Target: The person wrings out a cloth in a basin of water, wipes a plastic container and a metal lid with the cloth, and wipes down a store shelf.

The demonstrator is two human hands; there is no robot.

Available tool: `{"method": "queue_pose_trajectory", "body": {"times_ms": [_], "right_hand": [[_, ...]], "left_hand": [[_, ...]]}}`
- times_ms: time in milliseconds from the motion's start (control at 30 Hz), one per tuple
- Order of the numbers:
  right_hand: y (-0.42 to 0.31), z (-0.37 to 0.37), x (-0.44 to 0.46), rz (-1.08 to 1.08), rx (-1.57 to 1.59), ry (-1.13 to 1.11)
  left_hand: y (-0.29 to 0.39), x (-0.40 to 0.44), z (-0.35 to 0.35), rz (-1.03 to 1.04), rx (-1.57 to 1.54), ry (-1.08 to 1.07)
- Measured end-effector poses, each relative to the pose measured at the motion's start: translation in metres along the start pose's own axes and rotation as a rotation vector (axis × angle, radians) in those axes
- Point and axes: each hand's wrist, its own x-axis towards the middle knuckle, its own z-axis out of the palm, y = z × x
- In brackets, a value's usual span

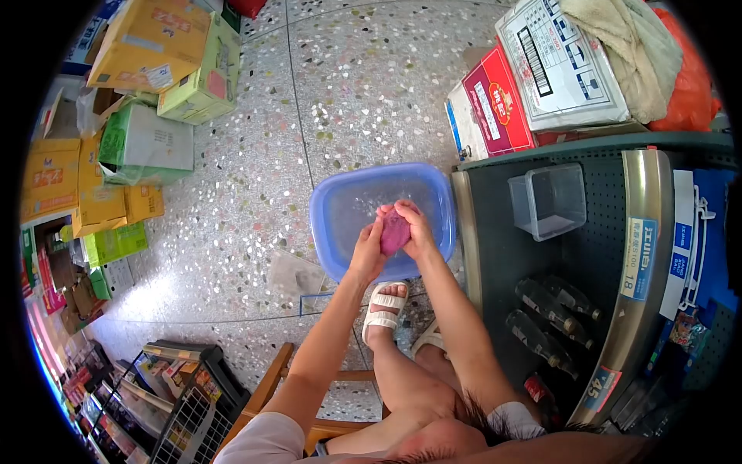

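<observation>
Over a blue plastic basin (323, 203) on the floor, both my hands grip a rounded pink-purple lump (395, 233). Whether it is a cloth or a sponge I cannot tell. My left hand (369, 251) is closed on its left side, and my right hand (418, 230) curls round its upper right side, with the fingertips of both meeting near the top. Water with some white flecks lies in the basin beyond my fingers. The lump's underside is hidden.
My sandalled foot (386, 304) stands just before the basin. On the right is a dark shelf unit (495, 255) holding a clear plastic container (548, 203) and several bottles (545, 305). Cardboard boxes (151, 42) are stacked at left; a wire rack (189, 421) stands lower left.
</observation>
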Motion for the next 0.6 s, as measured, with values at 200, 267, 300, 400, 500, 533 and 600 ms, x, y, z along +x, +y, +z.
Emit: {"method": "queue_pose_trajectory", "body": {"times_ms": [200, 267, 300, 400, 500, 533, 600], "right_hand": [[-0.017, 0.008, 0.005, 0.248, -0.159, -0.298], [-0.026, 0.012, 0.012, 0.301, -0.347, -0.318], [-0.031, 0.019, 0.011, 0.318, -0.386, -0.313], [-0.035, 0.024, 0.024, 0.319, -0.554, -0.331], [-0.037, 0.027, 0.028, 0.296, -0.663, -0.279], [-0.036, 0.028, 0.029, 0.284, -0.656, -0.255], [-0.032, 0.027, 0.030, 0.265, -0.643, -0.205]], "left_hand": [[0.017, 0.004, -0.021, -0.331, -0.053, -0.329], [0.015, 0.018, -0.034, -0.379, 0.028, -0.345], [0.020, 0.023, -0.030, -0.407, 0.078, -0.317], [0.025, 0.031, -0.021, -0.435, 0.207, -0.331], [0.024, 0.033, -0.009, -0.380, 0.376, -0.298], [0.027, 0.030, -0.002, -0.386, 0.438, -0.266], [0.025, 0.031, 0.003, -0.381, 0.593, -0.195]]}}
